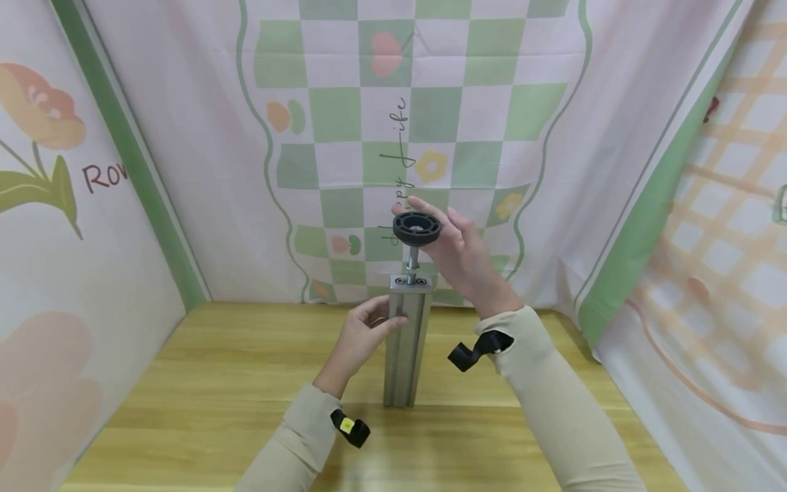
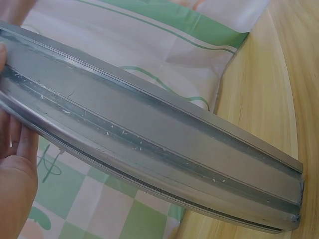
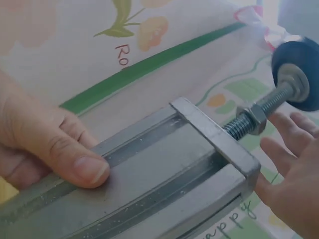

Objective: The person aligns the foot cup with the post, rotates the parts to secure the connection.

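Observation:
An aluminium profile stands upright on the wooden table. A metal end plate with two screws caps its top. From the plate rises a threaded rod with a hex nut on it, topped by a round black levelling foot. My left hand grips the profile's upper part, thumb on the near face. My right hand is beside and behind the levelling foot with fingers extended; whether it touches the foot cannot be told. Pale specks dot the profile's grooves in the left wrist view.
The wooden table spreads around the profile's base. Patterned cloth curtains hang at its back and on both sides. Each wrist wears a black strap mount.

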The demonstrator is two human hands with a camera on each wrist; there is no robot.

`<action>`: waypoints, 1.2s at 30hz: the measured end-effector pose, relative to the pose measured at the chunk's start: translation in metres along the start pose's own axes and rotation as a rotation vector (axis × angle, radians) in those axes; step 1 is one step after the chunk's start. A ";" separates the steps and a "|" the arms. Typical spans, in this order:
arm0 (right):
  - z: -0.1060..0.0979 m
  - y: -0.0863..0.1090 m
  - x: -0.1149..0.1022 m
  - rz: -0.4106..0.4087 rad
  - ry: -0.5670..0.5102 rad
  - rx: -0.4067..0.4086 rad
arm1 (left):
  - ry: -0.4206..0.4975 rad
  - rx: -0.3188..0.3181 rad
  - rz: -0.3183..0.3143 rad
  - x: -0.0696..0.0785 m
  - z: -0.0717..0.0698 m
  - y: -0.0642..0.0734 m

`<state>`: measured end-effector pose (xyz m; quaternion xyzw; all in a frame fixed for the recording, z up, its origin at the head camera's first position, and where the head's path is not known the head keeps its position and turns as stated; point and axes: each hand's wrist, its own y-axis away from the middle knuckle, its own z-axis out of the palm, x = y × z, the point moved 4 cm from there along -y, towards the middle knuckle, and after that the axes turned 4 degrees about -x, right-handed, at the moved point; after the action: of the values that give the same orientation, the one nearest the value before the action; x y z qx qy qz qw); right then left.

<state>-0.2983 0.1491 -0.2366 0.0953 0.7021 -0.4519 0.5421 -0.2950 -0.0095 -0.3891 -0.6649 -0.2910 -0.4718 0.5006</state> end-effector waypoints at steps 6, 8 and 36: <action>-0.009 0.001 0.006 0.029 -0.113 -0.111 | -0.004 0.015 -0.016 -0.003 0.000 -0.001; -0.009 0.001 0.006 0.025 -0.139 -0.135 | -0.006 0.014 -0.021 -0.003 0.000 -0.002; -0.004 0.012 -0.001 0.008 0.240 0.208 | -0.017 0.007 0.009 -0.002 0.000 0.000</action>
<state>-0.2931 0.1596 -0.2422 0.2069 0.7106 -0.5056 0.4434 -0.2961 -0.0092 -0.3907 -0.6684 -0.2940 -0.4627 0.5027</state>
